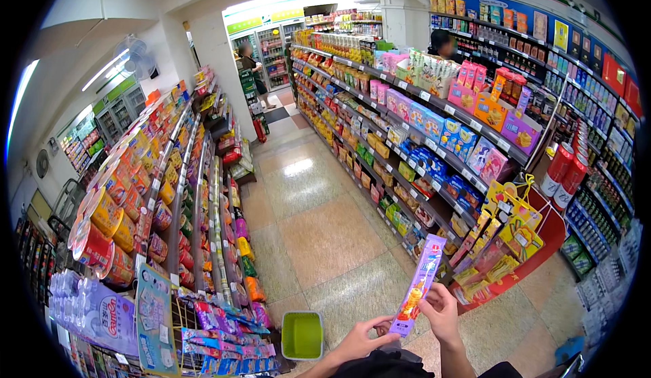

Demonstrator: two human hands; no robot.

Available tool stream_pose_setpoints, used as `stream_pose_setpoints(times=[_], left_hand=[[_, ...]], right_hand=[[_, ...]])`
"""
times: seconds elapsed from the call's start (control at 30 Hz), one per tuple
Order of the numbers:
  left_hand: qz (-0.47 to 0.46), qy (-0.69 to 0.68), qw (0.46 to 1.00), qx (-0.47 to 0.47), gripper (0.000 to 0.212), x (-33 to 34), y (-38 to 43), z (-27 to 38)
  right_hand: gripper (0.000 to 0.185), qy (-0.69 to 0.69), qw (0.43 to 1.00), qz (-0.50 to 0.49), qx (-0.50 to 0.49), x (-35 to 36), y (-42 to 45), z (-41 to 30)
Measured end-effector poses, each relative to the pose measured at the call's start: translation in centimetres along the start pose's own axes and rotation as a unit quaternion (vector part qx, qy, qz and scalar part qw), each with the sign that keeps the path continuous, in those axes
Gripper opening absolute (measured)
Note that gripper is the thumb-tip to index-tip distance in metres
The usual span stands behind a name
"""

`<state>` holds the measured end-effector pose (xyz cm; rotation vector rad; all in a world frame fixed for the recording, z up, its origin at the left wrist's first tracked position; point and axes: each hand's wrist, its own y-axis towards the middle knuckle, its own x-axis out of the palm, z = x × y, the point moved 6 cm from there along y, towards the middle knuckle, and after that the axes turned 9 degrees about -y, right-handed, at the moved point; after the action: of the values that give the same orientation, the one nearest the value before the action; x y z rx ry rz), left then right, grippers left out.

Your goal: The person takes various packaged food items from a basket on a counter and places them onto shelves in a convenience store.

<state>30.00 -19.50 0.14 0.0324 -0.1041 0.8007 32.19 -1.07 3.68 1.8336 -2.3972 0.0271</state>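
Observation:
A long purple snack packet [418, 286] with printed biscuits on its front is held upright and slightly tilted before me. My left hand [374, 333] pinches its lower end between thumb and fingers. Higher up on its right edge, my right hand [440, 309] grips the same packet. On the top shelf to the right stands an open purple display box [520, 132] with a similar purple packet [523, 101] sticking up from it. Beside that box are an orange display box [489, 113] and a pink one [462, 95].
A green plastic basket [302, 335] sits on the tiled floor left of my hands. Snack shelves [386, 159] line the aisle's right side; instant noodle tubs [109, 215] fill the left. A red-edged end display [552, 235] juts out at right. Two people [253, 70] [441, 44] are farther back.

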Motion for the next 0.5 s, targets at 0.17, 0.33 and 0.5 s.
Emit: stream_pose_setpoints(times=[0.17, 0.33, 0.5], left_hand=[[0.019, 0.029, 0.998, 0.044, 0.043, 0.2, 7.5, 1.4], [-0.017, 0.065, 0.997, 0.046, 0.035, 0.7, 15.2, 1.8], [-0.083, 0.034, 0.996, 0.020, 0.028, 2.8, 22.2, 1.2]], right_hand=[[0.040, 0.002, 1.000, -0.001, -0.027, -3.3, 6.5, -1.2], [0.041, -0.022, 0.998, 0.025, -0.047, -7.6, 11.6, -2.7], [0.043, -0.040, 0.994, 0.085, -0.055, -12.8, 14.8, -2.7]])
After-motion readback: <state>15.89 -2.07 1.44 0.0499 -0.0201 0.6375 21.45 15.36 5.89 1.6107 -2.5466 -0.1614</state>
